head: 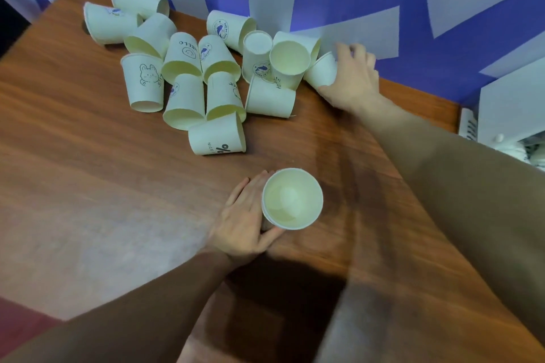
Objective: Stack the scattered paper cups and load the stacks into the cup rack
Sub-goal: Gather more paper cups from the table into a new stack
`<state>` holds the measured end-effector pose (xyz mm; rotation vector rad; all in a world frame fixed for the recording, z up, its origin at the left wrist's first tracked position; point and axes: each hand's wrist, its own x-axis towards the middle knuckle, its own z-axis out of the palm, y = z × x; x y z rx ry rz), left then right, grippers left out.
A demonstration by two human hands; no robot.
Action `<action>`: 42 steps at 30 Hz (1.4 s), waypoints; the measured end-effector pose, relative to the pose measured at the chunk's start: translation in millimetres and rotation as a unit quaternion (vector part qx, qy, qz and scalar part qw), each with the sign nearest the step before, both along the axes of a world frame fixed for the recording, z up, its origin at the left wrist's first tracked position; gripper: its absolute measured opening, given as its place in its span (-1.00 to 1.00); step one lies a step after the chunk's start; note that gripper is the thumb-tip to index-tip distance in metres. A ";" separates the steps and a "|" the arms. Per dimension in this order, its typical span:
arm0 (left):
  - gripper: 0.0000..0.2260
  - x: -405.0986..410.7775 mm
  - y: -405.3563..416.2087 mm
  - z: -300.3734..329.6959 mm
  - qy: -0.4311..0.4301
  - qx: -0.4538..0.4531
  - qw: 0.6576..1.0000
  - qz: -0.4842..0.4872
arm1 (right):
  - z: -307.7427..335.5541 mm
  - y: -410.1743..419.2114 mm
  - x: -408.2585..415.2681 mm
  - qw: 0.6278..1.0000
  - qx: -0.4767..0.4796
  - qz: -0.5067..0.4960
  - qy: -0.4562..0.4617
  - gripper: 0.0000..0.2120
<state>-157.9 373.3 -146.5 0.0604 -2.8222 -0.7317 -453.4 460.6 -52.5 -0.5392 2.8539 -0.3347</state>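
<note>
left hand: holds upright white paper cup on brown wooden table | right hand: fingers curled round tipped white paper cup by pile of cups

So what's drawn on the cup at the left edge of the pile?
A line-drawn bunny on the pale cup, clearest in the head view.

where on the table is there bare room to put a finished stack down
Bare wood lies left of the left hand and the upright cup it holds, below the bunny cup. A narrower strip runs between the NICE cup and the upright cup. The far side by the wall is crowded with the cup pile, where the right hand grips one.
</note>
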 end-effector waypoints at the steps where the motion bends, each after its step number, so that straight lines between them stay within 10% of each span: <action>1: -0.30 0.8 0.3 -0.8 0.001 0.001 1.000 -0.002 | -0.8 -4.5 -2.5 1.000 0.001 0.004 -0.013 -0.16; 15: -0.29 2.7 -1.1 -4.1 -0.045 -0.002 0.999 -0.019 | 0.8 -5.8 -0.5 0.999 -0.038 -0.033 -0.014 -0.49; 29: -0.31 1.1 0.8 0.4 -0.059 0.000 0.998 0.005 | 125.8 43.7 107.2 0.956 -0.277 0.095 -0.030 -0.27; 42: -0.28 1.6 2.3 0.6 -0.053 -0.017 0.998 -0.003 | 97.4 68.0 186.2 0.929 -0.300 0.203 -0.073 -0.23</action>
